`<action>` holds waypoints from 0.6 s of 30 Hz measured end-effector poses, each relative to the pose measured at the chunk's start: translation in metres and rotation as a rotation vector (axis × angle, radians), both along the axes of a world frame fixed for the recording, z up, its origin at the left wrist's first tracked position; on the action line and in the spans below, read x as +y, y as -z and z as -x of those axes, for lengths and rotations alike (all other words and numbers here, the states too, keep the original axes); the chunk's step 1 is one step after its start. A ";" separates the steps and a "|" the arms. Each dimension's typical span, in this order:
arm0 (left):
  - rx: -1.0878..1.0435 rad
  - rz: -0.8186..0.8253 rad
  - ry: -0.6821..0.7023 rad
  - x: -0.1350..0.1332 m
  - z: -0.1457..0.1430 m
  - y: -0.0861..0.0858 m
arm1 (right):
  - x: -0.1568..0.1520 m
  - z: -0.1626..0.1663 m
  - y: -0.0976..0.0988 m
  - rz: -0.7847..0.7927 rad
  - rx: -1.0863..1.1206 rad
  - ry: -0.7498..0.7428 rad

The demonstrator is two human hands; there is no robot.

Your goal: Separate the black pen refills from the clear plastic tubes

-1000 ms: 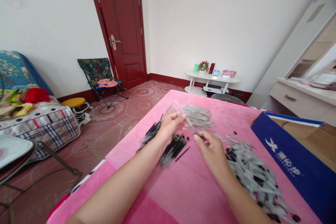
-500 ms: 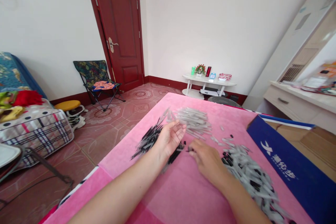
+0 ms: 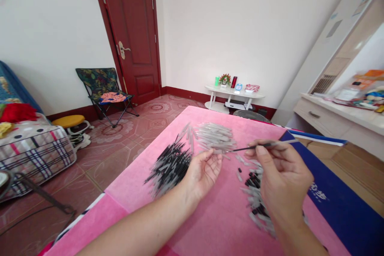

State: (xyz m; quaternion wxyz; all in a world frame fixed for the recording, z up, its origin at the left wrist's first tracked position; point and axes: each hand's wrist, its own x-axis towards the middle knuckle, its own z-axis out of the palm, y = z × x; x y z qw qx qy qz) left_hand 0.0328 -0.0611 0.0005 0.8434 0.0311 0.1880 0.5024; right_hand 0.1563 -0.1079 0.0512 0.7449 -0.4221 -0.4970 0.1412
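In my right hand (image 3: 280, 172) is a thin pen (image 3: 246, 149), its slim black front pointing left and its pale rear end sticking out to the right. My left hand (image 3: 205, 172), palm up, pinches a small translucent cap (image 3: 218, 151) between thumb and fingers, close to the pen's tip. Whether tip and cap touch, I cannot tell. A pile of black-and-grey pens (image 3: 171, 164) lies to the left of my left hand. Beyond the hands is a heap of pale translucent tubes (image 3: 214, 134). Short translucent caps with black bits (image 3: 255, 198) lie partly hidden behind my right hand.
A pink cloth (image 3: 210, 224) covers the table. The open blue cardboard box (image 3: 336, 208) stands at its right side. A drawer cabinet (image 3: 318, 108) is behind the box. Farther back are a small white table (image 3: 234, 92), a folding chair (image 3: 102, 84) and a red door (image 3: 129, 28).
My right hand has risen from the cloth and moved right, now holding a pen level. My left hand has shifted slightly right and down, baring more of the black pile. The view has turned slightly.
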 end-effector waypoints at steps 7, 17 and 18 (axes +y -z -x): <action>-0.019 0.011 -0.010 -0.003 -0.005 0.007 | 0.002 0.000 0.009 0.070 -0.127 -0.017; -0.102 0.081 -0.021 -0.019 -0.016 0.017 | 0.011 -0.023 0.003 0.351 -0.383 -0.335; -0.109 0.079 -0.025 -0.019 -0.016 0.017 | 0.013 -0.028 0.001 0.391 -0.401 -0.374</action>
